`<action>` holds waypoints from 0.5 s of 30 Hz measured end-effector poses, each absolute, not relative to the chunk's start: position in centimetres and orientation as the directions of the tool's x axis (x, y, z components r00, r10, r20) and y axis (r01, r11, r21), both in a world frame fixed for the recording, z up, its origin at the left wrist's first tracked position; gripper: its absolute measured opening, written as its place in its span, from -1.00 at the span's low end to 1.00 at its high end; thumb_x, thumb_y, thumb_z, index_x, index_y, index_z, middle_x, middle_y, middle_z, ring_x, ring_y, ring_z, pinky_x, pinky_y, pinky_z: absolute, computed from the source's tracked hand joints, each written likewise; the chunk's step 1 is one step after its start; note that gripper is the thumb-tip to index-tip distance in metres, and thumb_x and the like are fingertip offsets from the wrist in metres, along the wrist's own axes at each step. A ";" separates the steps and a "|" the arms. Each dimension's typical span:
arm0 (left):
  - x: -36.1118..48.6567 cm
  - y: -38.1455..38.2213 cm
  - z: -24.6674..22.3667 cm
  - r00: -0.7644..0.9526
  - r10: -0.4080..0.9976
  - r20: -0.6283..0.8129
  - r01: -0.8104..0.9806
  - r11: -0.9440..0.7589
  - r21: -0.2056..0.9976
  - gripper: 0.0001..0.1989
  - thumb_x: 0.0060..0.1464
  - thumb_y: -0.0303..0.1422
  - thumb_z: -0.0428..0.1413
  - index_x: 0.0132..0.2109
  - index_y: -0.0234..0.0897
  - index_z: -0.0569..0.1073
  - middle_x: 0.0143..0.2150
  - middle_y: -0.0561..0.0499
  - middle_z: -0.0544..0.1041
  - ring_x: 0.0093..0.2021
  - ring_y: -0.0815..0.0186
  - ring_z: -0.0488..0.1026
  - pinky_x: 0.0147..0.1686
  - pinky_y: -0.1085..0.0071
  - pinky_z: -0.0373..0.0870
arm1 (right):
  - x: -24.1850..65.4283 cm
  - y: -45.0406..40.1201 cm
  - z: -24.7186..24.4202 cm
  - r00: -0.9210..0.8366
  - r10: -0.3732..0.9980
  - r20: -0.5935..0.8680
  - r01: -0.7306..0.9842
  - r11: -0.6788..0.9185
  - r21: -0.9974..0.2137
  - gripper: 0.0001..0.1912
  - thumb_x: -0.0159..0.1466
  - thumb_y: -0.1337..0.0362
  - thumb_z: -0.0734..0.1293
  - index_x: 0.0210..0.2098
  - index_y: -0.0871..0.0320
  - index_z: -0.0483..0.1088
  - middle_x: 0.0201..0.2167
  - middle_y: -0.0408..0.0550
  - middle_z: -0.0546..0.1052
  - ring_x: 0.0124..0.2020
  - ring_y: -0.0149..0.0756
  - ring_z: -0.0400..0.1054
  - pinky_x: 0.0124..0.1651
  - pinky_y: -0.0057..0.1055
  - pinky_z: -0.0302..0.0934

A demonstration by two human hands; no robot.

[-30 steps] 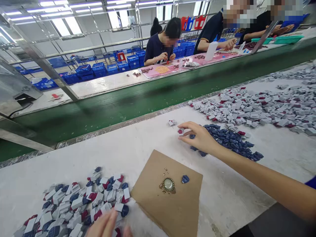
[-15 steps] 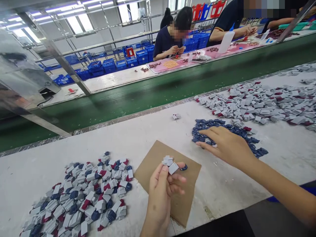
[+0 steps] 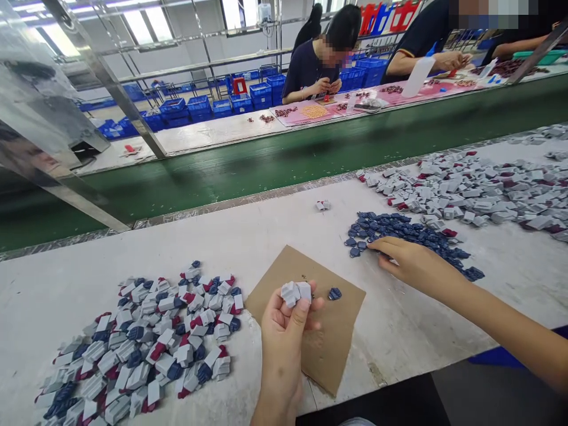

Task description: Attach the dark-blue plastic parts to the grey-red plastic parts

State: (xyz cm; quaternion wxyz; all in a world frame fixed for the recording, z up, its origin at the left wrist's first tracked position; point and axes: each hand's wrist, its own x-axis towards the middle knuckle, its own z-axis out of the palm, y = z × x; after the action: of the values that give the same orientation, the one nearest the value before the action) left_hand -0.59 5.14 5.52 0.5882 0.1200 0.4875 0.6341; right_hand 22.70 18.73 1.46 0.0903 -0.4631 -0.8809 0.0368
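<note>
My left hand (image 3: 284, 337) holds a light grey plastic part (image 3: 291, 294) between thumb and fingers, above a brown cardboard sheet (image 3: 332, 355). The part looks like two blocky sections side by side; the fingers hide its underside. One dark blue plastic piece (image 3: 334, 293) lies on the cardboard, just right of that hand. At the near left edge of a heap of dark blue pieces (image 3: 399, 228), my right hand (image 3: 402, 260) is closed, thumb under the fingers. A dark blue piece shows at its fingertips, mostly covered.
Left of the cardboard spreads a pile of grey parts with blue and maroon pieces (image 3: 146, 349). Another grey and maroon pile (image 3: 497, 183) covers the far right. A small grey part (image 3: 323, 205) lies alone. Beyond runs a green conveyor belt (image 3: 248, 165); people work across it.
My right hand has gone from spread over the blue heap to closed at its near edge. My left hand has turned the grey part and shifted slightly left. The view has tilted slightly.
</note>
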 end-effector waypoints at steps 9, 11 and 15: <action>-0.4 5.0 5.5 -0.423 0.808 -0.411 -0.610 0.081 0.788 -0.81 -0.23 -0.41 0.28 -0.36 -0.34 0.51 -0.36 -0.04 0.59 -0.41 0.40 0.51 -0.61 0.68 0.34 | 20.2 16.0 3.3 -0.445 0.823 0.353 0.676 0.567 -0.471 -0.80 0.21 0.19 0.23 -0.27 0.11 0.43 -0.21 0.06 0.44 -0.19 -0.17 0.38 -0.26 -0.29 0.37; -0.5 5.0 5.4 -0.437 0.806 -0.400 -0.599 0.071 0.798 -0.80 -0.22 -0.40 0.28 -0.35 -0.33 0.51 -0.41 0.00 0.58 -0.42 0.41 0.50 -0.66 0.70 0.29 | 18.3 14.6 4.3 -0.453 0.821 0.348 0.583 0.567 -0.581 -0.84 0.20 0.23 0.27 -0.28 0.10 0.45 -0.22 0.04 0.44 -0.16 -0.19 0.36 -0.22 -0.31 0.37; -0.6 4.8 5.1 -0.463 0.794 -0.395 -0.577 0.069 0.814 -0.78 -0.20 -0.38 0.26 -0.32 -0.32 0.47 -0.42 0.04 0.54 -0.41 0.42 0.49 -0.63 0.68 0.31 | 14.3 12.1 5.8 -0.540 0.803 0.252 0.358 0.490 -0.794 -0.82 0.21 0.33 0.26 -0.22 0.07 0.46 -0.25 -0.02 0.49 -0.20 -0.29 0.41 -0.25 -0.40 0.40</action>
State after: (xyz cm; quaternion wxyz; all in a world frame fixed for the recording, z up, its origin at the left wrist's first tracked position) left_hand -0.65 4.76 5.07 0.5081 0.1029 0.5257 0.6745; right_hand 14.29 12.06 5.80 0.3155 -0.3614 -0.8035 0.3524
